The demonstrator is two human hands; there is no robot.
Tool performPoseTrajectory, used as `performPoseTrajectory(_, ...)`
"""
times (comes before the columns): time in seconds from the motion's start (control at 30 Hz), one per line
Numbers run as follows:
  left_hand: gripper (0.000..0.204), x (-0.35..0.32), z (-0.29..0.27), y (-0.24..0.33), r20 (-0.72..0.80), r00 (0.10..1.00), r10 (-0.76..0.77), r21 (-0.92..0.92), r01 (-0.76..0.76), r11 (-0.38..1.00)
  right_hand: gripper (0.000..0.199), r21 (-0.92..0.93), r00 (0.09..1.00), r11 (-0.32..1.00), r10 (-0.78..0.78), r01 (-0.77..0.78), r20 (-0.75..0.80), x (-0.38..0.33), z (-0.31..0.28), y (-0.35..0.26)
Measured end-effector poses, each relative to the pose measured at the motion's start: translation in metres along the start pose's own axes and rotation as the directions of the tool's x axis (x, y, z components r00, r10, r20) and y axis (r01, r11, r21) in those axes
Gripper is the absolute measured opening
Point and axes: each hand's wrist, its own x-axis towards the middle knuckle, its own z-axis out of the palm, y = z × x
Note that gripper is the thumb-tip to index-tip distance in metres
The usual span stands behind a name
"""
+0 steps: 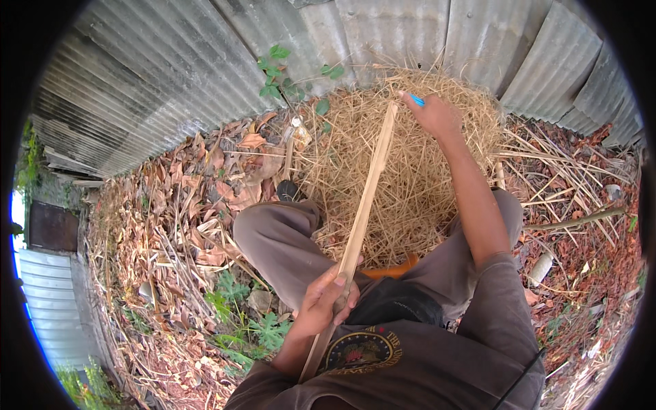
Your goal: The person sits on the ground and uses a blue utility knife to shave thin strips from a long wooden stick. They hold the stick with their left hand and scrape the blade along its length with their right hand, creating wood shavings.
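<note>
Pale tan wooden strip (365,198), plain and unmarked. Bright blue pen (416,100). Golden-yellow straw pile (410,178), streaked with thin lighter stalks. Grey-brown trousers (287,239); darker brown shirt (437,355) with a round gold, red and black emblem. Orange patch of seat (393,272). Dull grey corrugated sheet wall (171,75), ridged in parallel lines. Rust-brown dry leaves (171,225), green weeds (246,328) among them.

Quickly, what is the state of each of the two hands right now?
Left hand: closed around the long bamboo strip.
Right hand: closed on a small blue tool at the strip's far end.
</note>
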Motion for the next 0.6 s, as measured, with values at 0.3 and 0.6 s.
performPoseTrajectory(0.3,0.048,0.001,-0.035,-0.001,-0.193,0.974,0.118,-0.107,-0.140,0.984,0.075,0.399,0.924,0.858,-0.377,0.322,0.064,-0.092,-0.019,-0.054)
performPoseTrajectory(0.6,0.047,0.007,-0.021,0.005,-0.129,0.982,0.141,-0.048,-0.148,0.988,0.066,0.349,0.755,0.701,-0.656,0.621,-0.026,-0.149,-0.004,-0.076)
